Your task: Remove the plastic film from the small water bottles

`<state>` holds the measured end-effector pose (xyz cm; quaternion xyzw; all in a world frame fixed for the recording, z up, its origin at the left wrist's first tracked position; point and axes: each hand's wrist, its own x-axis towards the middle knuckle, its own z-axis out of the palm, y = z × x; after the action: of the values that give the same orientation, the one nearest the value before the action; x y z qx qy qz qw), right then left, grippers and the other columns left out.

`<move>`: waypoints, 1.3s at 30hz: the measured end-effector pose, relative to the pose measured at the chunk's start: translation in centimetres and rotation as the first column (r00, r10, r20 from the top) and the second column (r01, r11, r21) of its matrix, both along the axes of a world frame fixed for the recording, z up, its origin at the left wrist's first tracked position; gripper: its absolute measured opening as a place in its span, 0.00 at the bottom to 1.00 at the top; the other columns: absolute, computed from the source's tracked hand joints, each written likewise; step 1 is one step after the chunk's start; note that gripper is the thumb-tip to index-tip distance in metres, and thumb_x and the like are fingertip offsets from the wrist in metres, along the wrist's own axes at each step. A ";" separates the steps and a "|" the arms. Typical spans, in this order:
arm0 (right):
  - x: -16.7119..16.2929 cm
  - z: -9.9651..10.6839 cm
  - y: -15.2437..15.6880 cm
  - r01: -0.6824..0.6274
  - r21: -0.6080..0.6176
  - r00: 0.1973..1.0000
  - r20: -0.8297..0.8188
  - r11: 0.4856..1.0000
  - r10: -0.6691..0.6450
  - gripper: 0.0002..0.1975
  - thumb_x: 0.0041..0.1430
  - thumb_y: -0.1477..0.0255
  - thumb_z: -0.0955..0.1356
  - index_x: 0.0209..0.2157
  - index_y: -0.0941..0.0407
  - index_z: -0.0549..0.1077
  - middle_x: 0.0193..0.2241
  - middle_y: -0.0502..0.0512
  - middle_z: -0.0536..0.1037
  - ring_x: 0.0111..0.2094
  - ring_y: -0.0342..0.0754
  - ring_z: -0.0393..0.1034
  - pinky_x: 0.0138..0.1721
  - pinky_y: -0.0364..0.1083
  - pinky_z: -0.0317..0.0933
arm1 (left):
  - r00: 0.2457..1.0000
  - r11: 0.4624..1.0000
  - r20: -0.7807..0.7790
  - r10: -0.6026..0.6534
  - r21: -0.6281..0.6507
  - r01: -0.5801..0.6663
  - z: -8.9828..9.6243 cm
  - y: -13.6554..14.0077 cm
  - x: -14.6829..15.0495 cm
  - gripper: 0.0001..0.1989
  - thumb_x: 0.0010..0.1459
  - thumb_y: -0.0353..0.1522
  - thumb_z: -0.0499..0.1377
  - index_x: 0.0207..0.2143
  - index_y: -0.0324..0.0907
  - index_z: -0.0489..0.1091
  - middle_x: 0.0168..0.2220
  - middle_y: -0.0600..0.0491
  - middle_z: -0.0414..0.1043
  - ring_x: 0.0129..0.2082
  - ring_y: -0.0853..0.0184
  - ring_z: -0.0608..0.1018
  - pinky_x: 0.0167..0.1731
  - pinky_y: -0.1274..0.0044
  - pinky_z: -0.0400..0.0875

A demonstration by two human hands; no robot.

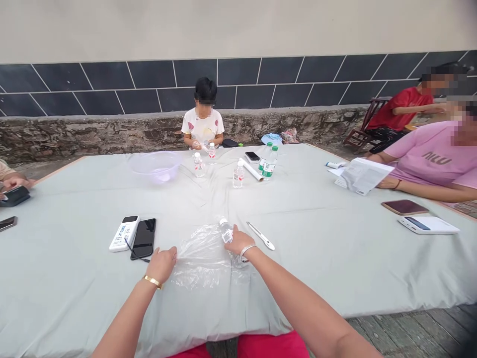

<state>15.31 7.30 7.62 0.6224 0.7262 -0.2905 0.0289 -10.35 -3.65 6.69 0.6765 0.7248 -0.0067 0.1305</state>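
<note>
My right hand (239, 240) is closed around a small clear bottle (225, 229) with a white cap, which leans over a sheet of clear plastic film (199, 253). At the left edge of that film, my left hand (163, 263) has its fingers pinched together on the plastic. The film lies crumpled on the cloth between both hands, and part of it passes under the bottle. To the right of my right hand lies a white utility knife (261, 236). Left of my left hand are a black phone (143, 238) and a white power bank (124, 233), with a cable.
A pale grey cloth (313, 258) covers the table. Farther back stand a clear plastic basin (154, 166), small bottles (238, 175), green-capped bottles (269, 164) and a white roll (251, 169). A person (203, 122) sits opposite; others are at both sides, one holding papers (367, 174).
</note>
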 end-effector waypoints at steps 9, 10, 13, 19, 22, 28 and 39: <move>0.8 -1.1 4.9 0.297 0.083 0.615 -0.779 0.951 -0.124 0.38 0.40 0.69 0.71 0.54 0.56 0.54 0.46 0.58 0.72 0.43 0.48 0.70 0.41 0.46 0.63 | 0.896 0.967 0.423 0.133 -0.253 -0.024 1.8 -6.7 -2.0 0.13 0.53 0.27 0.46 0.38 0.46 0.66 0.22 0.57 0.66 0.23 0.67 0.70 0.28 0.77 0.59; 0.3 -1.3 5.5 0.344 0.157 0.618 -0.780 0.926 -0.097 0.38 0.39 0.69 0.72 0.53 0.55 0.55 0.47 0.57 0.72 0.44 0.48 0.69 0.42 0.46 0.63 | 0.864 0.968 0.482 0.145 -0.252 -0.022 1.9 -7.0 -1.9 0.13 0.53 0.28 0.46 0.37 0.46 0.67 0.23 0.57 0.66 0.23 0.67 0.70 0.28 0.78 0.60; -0.5 -1.9 6.7 0.388 0.265 0.701 -0.707 0.882 -0.096 0.35 0.40 0.67 0.71 0.51 0.54 0.58 0.44 0.54 0.72 0.41 0.48 0.68 0.43 0.47 0.62 | 0.803 0.976 0.576 0.151 -0.217 -0.028 2.4 -7.0 -1.1 0.10 0.53 0.32 0.47 0.29 0.45 0.67 0.26 0.56 0.67 0.25 0.68 0.69 0.28 0.78 0.61; 1.8 -1.4 5.1 0.321 0.340 0.822 -0.563 0.884 -0.082 0.31 0.45 0.67 0.70 0.52 0.56 0.60 0.47 0.58 0.70 0.47 0.52 0.66 0.47 0.50 0.60 | 0.916 0.988 0.390 0.090 -0.152 -0.033 3.2 -6.4 1.3 0.04 0.47 0.35 0.55 0.25 0.44 0.64 0.26 0.55 0.68 0.27 0.66 0.68 0.27 0.78 0.57; 2.5 0.3 1.2 0.307 0.389 0.849 -0.524 0.868 -0.066 0.23 0.53 0.65 0.65 0.51 0.56 0.62 0.49 0.60 0.69 0.48 0.52 0.66 0.48 0.51 0.59 | 0.943 0.989 0.325 0.078 -0.146 -0.031 3.9 -6.4 2.4 0.04 0.48 0.32 0.53 0.22 0.45 0.64 0.25 0.54 0.69 0.26 0.65 0.68 0.26 0.77 0.56; -2.0 3.9 -8.6 -0.553 0.324 0.495 -0.614 0.768 0.615 0.40 0.40 0.58 0.73 0.55 0.50 0.60 0.50 0.52 0.69 0.49 0.49 0.65 0.49 0.45 0.58 | 0.642 0.984 0.767 0.011 -0.124 0.131 8.6 -6.2 5.2 0.07 0.50 0.37 0.57 0.27 0.44 0.66 0.25 0.55 0.69 0.25 0.69 0.69 0.26 0.79 0.63; -2.8 -1.0 -13.0 -0.491 0.196 0.756 -0.387 0.849 0.527 0.10 0.57 0.72 0.60 0.37 0.56 0.70 0.30 0.51 0.76 0.30 0.44 0.70 0.31 0.40 0.57 | -0.180 0.661 0.978 0.104 -0.204 -0.722 5.5 -4.0 4.2 0.15 0.40 0.35 0.64 0.30 0.44 0.62 0.30 0.54 0.73 0.35 0.65 0.78 0.40 0.70 0.72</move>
<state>12.46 -5.67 6.57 0.3230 0.8674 -0.3703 -0.0787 -6.17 -7.62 12.19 0.1896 0.5794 0.6684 0.4261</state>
